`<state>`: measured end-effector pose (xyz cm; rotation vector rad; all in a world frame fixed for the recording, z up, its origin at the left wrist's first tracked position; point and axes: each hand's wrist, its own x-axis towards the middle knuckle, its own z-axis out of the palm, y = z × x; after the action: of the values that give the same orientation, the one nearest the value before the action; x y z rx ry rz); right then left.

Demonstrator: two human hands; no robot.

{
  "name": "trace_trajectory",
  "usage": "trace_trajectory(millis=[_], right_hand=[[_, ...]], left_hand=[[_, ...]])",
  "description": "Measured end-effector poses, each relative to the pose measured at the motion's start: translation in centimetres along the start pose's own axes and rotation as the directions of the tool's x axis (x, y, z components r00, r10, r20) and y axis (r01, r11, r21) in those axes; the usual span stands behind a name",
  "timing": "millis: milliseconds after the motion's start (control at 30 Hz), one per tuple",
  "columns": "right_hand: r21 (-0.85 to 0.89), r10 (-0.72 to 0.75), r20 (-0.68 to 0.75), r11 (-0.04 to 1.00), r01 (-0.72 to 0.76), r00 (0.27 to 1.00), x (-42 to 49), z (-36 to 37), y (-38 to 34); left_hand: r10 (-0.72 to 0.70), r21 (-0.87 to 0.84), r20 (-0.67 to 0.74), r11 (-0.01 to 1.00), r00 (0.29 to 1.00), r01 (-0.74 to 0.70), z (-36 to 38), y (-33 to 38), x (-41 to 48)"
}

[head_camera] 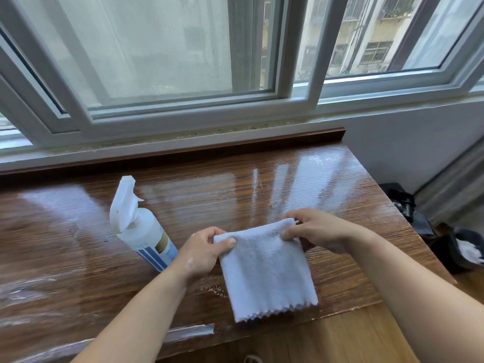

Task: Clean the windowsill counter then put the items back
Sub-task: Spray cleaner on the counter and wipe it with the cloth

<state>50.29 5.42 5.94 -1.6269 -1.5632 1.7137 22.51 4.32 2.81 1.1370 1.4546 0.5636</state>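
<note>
A folded pale blue-white cloth (264,268) hangs over the glossy wooden counter (235,184), its zigzag edge down near the front edge. My left hand (201,251) pinches the cloth's top left corner between thumb and fingers. My right hand (318,229) pinches the top right corner. A white spray bottle (138,226) with a blue-striped label stands on the counter just left of my left hand. Small brown crumbs (213,289) lie on the wood beside the cloth's lower left.
A sliding window with grey frames (183,111) runs behind the counter, above a stone ledge. Black bags (408,205) and a dark bin (463,252) sit on the floor to the right. Peeling plastic film (191,332) lines the counter's front left edge.
</note>
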Motion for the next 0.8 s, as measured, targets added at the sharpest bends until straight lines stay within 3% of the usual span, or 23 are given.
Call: trace_trajectory(millis=[100,167,267,367,467,567,633,700,800], right_hand=[[-0.117,0.075,-0.137,0.989,-0.091,0.988,3.3,0.9,3.0],[-0.232,0.085,-0.230,0.963,-0.139,0.969,4.7,1.8,4.3],[-0.432,-0.034,-0.378,0.891,-0.144,0.925,5.1,2.5,5.0],[-0.595,-0.274,-0.500,0.798,-0.095,0.822,4.1,4.1,4.8],[-0.796,-0.526,-0.309,0.599,0.088,0.793,3.3,8.6,4.8],[-0.879,-0.489,-0.055,0.437,0.190,0.871,4.2,12.5,6.5],[-0.926,-0.431,0.027,0.328,0.185,0.902,5.2,13.1,7.6],[-0.940,-0.401,0.025,0.302,0.158,0.916,6.3,12.6,7.4],[-0.928,-0.360,-0.088,0.368,0.055,0.929,8.6,10.6,6.1]], left_hand=[[-0.152,-0.141,-0.061,0.980,0.986,0.142,1.5,-2.6,1.6],[-0.175,-0.184,-0.069,0.970,0.982,0.160,1.9,-3.7,1.9],[-0.059,0.048,-0.098,0.997,0.993,0.064,1.5,-4.2,1.5],[0.030,0.267,-0.093,0.964,0.995,-0.004,0.2,-4.0,-1.3],[0.045,0.231,-0.258,0.973,0.965,0.017,-2.6,-6.1,-4.8],[-0.060,0.092,-0.488,0.988,0.871,0.120,-6.1,-7.7,-7.5],[-0.043,0.065,-0.603,0.993,0.796,0.102,-7.7,-7.8,-8.1],[0.009,0.059,-0.628,0.998,0.778,0.037,-8.9,-7.3,-8.0],[0.148,0.127,-0.547,0.987,0.824,-0.093,-10.0,-6.1,-6.4]])
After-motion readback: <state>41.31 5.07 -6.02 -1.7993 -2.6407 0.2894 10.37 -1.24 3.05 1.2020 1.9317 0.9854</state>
